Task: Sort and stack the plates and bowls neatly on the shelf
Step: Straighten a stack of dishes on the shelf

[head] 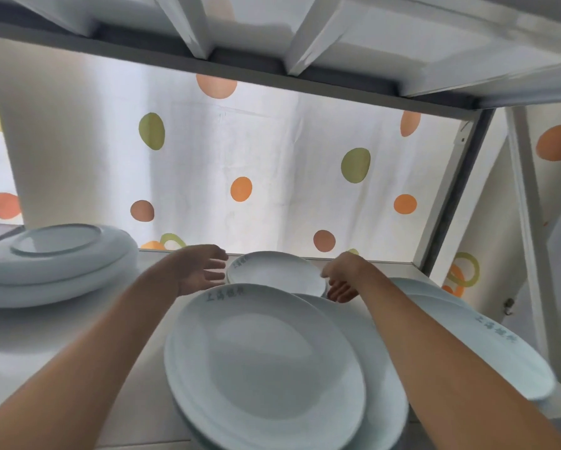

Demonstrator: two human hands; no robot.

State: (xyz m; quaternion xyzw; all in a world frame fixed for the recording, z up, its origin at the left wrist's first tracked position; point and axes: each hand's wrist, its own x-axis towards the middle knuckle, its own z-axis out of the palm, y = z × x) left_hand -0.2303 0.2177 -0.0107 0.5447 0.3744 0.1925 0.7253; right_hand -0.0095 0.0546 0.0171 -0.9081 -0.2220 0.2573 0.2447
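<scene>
though flanked by hands point(198, 271), plate point(276, 272)

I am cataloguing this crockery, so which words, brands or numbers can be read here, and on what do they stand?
Small plate at the back between the hands: grey-green characters at its far-left rim, too small to read.
Large front plate: four grey-green Chinese characters at its far rim; the first looks like "上", the rest too blurred.
Right plate under the right forearm: four similar characters, blurred.
Upturned plates on the left: no text visible.
No numbers or signs elsewhere.

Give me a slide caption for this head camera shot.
Both open hands, left and right, reach around a small white plate on the shelf.
</scene>
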